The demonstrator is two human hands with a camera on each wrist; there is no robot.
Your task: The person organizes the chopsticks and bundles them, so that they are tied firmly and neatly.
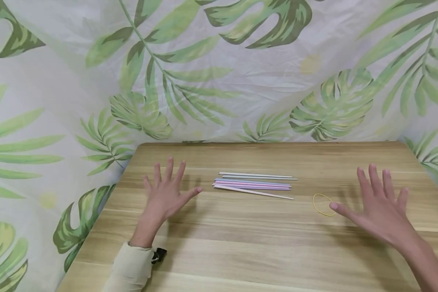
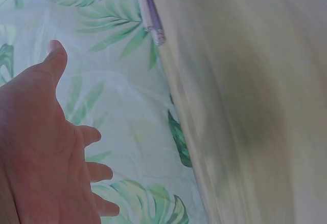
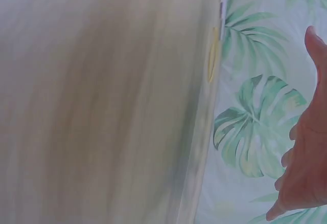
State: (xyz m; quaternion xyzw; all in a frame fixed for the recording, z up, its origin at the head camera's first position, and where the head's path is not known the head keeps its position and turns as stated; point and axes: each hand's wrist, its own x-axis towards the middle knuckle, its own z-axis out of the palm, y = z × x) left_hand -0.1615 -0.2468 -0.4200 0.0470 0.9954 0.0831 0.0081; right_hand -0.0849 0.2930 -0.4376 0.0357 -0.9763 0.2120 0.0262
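Observation:
Several thin sticks (image 1: 253, 185) in white, lilac, pink and pale blue lie side by side on the wooden table, one slanting away at the front. Left of them my left hand (image 1: 164, 198) is raised over the table, fingers spread, holding nothing; its palm (image 2: 46, 147) shows in the left wrist view. To the right, a thin yellow rubber band (image 1: 315, 207) lies in a loose loop. My right hand (image 1: 381, 211) is spread wide above the table, its thumb tip overlapping the band's edge in the head view.
The wood-grain table (image 1: 219, 251) has rounded back corners. Behind it and at both sides hangs a pale cloth (image 1: 270, 81) printed with green leaves. A small black clip-like piece (image 1: 159, 255) sits by the left sleeve cuff (image 1: 133, 263).

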